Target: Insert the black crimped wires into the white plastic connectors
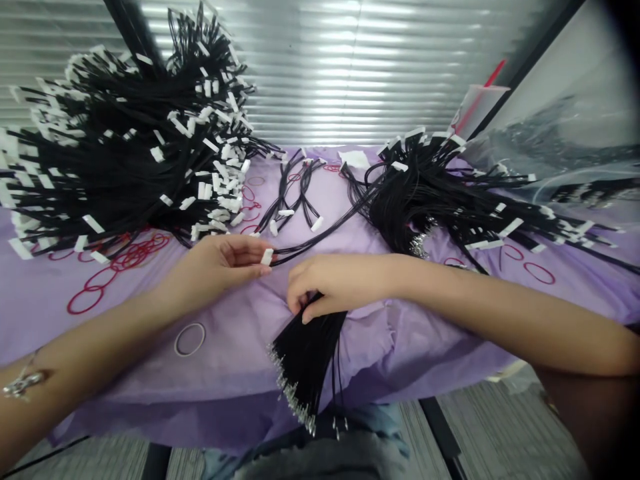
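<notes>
Left hand (220, 267): it is not open. My thumb and finger pinch a white tag (267, 257). Thin black wires (320, 243) run from the tag off to the right.

Right hand (330, 283): it is closed tight on a bunch of black wires (307, 353).

Bunch spot: it lies slanted on a purple sheet (410, 353), just in front of me. Its shiny metal ends (293, 390) sit at the low end, near the edge of the sheet.

Big heap (115, 160): lots and lots of black wires with white tags pile up on my left.

Small heap (425, 193): fewer tagged wires lie on my right.

Middle wires (290, 193): just a few lie between the two heaps.

How far: the left heap looks much bigger than the right heap, so it seems that most of the wires are left.

Other things: red rubber bands (135, 253) lie by the big heap, and a pale rubber band (190, 339) lies near my left arm. Behind the small heap stands a plastic cup (477, 107) with a red straw.
</notes>
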`<state>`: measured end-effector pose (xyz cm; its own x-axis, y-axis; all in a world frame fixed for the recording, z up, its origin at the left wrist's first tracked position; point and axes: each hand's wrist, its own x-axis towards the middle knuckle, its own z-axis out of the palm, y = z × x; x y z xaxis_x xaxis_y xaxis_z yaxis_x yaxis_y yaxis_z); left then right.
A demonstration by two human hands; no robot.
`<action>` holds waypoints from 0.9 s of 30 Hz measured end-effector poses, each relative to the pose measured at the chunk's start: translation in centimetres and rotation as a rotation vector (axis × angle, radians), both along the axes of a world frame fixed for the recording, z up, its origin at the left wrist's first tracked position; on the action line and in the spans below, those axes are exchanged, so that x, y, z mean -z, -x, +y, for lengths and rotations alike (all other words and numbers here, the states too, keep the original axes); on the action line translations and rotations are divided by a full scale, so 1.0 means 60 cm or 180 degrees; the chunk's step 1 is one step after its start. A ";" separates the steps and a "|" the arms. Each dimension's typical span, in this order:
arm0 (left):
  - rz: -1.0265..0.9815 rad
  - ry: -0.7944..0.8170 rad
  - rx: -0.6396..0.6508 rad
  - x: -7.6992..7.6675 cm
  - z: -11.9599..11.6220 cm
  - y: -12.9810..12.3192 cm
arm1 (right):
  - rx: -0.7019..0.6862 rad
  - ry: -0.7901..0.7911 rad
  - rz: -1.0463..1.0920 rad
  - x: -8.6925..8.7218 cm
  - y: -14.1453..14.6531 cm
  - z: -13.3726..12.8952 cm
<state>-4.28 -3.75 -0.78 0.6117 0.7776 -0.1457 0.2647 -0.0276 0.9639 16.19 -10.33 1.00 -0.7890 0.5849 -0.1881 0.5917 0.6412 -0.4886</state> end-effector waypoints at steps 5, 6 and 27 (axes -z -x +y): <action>-0.0074 0.0019 0.0174 -0.006 0.005 -0.037 | 0.0140 0.0237 0.0367 0.003 -0.005 -0.005; -0.0139 0.0037 0.0187 -0.005 0.007 -0.046 | 0.0225 0.0210 0.0404 0.005 -0.004 -0.009; 0.0304 -0.1660 0.0052 0.023 0.006 -0.039 | 0.0658 -0.0801 0.1243 0.038 0.023 -0.043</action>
<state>-1.94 -3.39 -2.18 0.6273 0.7520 0.2022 0.3460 -0.5018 0.7927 14.78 -12.90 -1.29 -0.6353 0.7255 0.2646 0.5228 0.6562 -0.5442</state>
